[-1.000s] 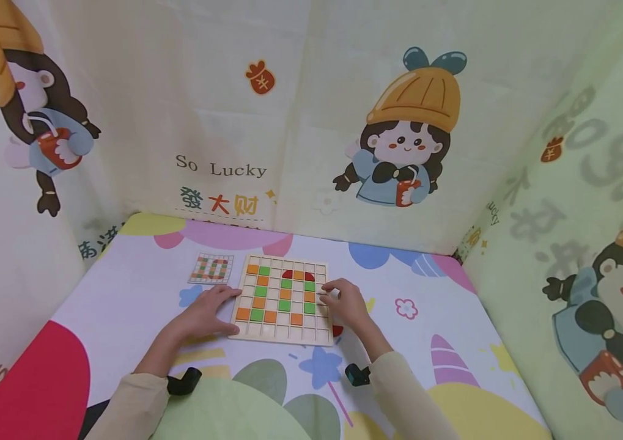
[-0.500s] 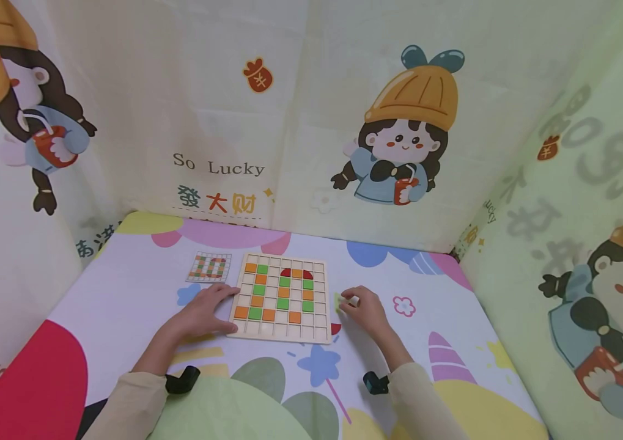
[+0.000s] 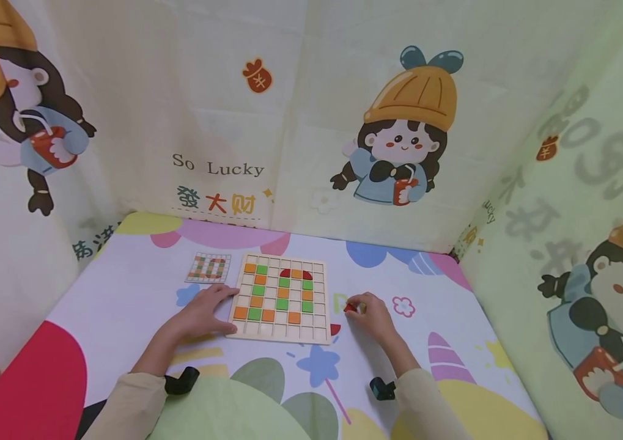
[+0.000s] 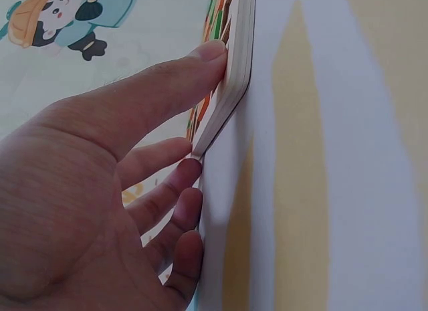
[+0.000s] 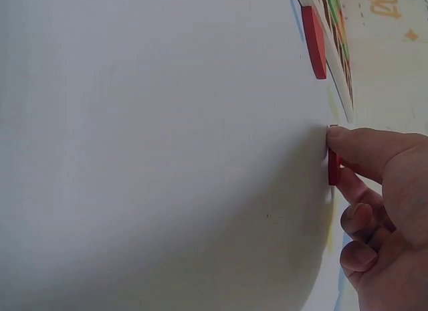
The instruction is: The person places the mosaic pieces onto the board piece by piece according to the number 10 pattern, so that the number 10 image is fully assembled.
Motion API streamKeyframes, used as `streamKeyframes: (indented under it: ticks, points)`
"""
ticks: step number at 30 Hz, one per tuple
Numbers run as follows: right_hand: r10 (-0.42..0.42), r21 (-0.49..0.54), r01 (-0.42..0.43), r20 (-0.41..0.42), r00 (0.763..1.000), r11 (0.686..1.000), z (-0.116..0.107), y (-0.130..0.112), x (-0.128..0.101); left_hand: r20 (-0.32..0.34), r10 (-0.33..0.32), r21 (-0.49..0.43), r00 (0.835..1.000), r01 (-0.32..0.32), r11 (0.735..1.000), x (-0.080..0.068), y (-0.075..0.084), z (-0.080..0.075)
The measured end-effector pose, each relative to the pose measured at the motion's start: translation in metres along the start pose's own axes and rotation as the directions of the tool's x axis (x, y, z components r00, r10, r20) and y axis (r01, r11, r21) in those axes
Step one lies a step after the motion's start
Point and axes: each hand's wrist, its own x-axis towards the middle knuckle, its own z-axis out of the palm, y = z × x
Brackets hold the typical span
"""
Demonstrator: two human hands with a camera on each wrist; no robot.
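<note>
A square wooden grid board (image 3: pixel 275 333) lies on the table, with orange and green square tiles and two red rounded tiles in its cells. My left hand (image 3: pixel 209 308) rests at its left side, fingers spread, thumb at the near corner. In the left wrist view the thumb (image 4: pixel 167 83) presses the board's edge (image 4: pixel 234 77) and the other fingers bend loosely below. Right of the board, my right hand (image 3: pixel 372 318) pinches a small red tile (image 3: pixel 350 307) between thumb and index finger; the right wrist view shows this red tile (image 5: pixel 334 167) edge-on, close over the tabletop.
Another red tile (image 3: pixel 335 329) with a curved side lies against the board's right edge. A small pattern card (image 3: pixel 208 267) with a coloured grid lies beyond the left hand. The patterned tablecloth (image 3: pixel 289 403) meets printed curtains (image 3: pixel 300 134) at the back and sides.
My right hand has moved right and slightly nearer, away from the board's right edge, and a red tile now shows in its fingers. The left hand stays at the board.
</note>
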Motion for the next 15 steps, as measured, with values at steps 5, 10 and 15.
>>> streamKeyframes:
  ticks: [5, 10, 15]
  points:
    - [-0.010, -0.012, 0.010, 0.003, 1.000, 1.000, -0.0004, -0.0002, 0.0007, 0.005, -0.001, -0.002, 1.000, 0.001, 1.000, 0.0000, 0.0004, 0.0012]
    - [-0.017, -0.041, 0.017, 0.010, 1.000, 0.999, -0.0014, 0.0001, 0.0017, 0.003, -0.006, 0.000, 1.000, 0.006, 1.000, 0.0004, -0.0005, 0.0026]
    - [-0.018, -0.067, 0.020, 0.024, 1.000, 0.998, -0.0023, -0.0014, 0.0016, 0.002, -0.004, -0.003, 1.000, 0.004, 1.000, -0.0004, 0.0008, 0.0008]
